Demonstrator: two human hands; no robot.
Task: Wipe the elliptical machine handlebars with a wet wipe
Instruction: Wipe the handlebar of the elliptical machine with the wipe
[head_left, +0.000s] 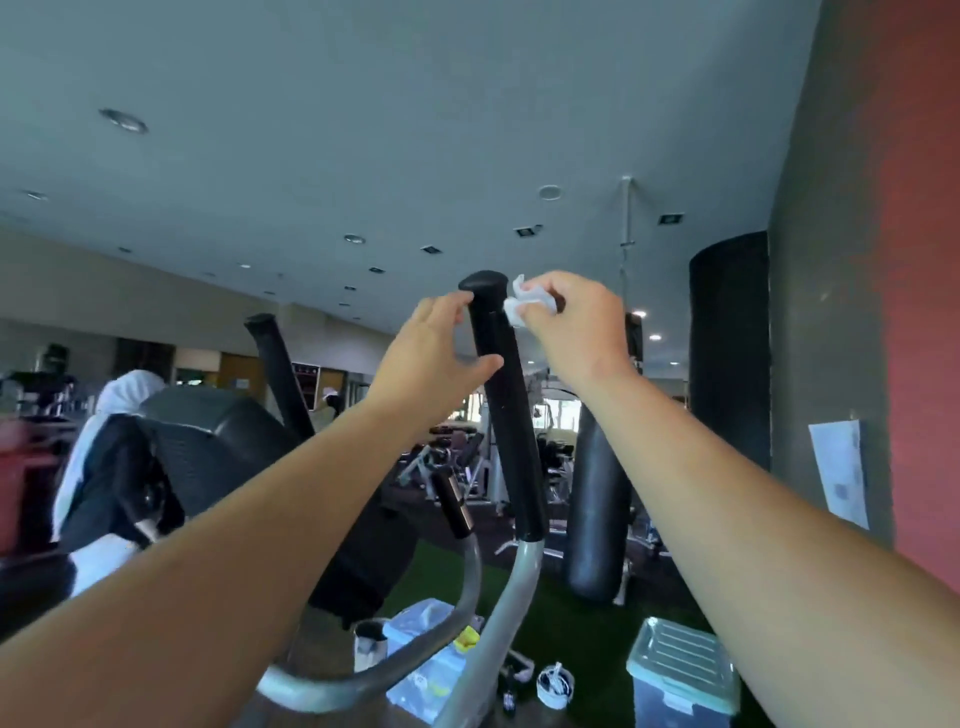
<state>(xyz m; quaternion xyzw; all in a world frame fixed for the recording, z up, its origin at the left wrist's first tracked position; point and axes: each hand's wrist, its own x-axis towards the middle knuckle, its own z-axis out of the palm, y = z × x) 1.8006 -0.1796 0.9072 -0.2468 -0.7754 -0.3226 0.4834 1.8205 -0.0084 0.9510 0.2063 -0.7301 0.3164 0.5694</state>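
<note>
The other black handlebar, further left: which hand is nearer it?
Left. The left hand is right of that far handlebar; the right hand, pinching the wet wipe, lies beyond the near handlebar.

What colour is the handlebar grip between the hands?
The grip is black; head view shows it.
</note>
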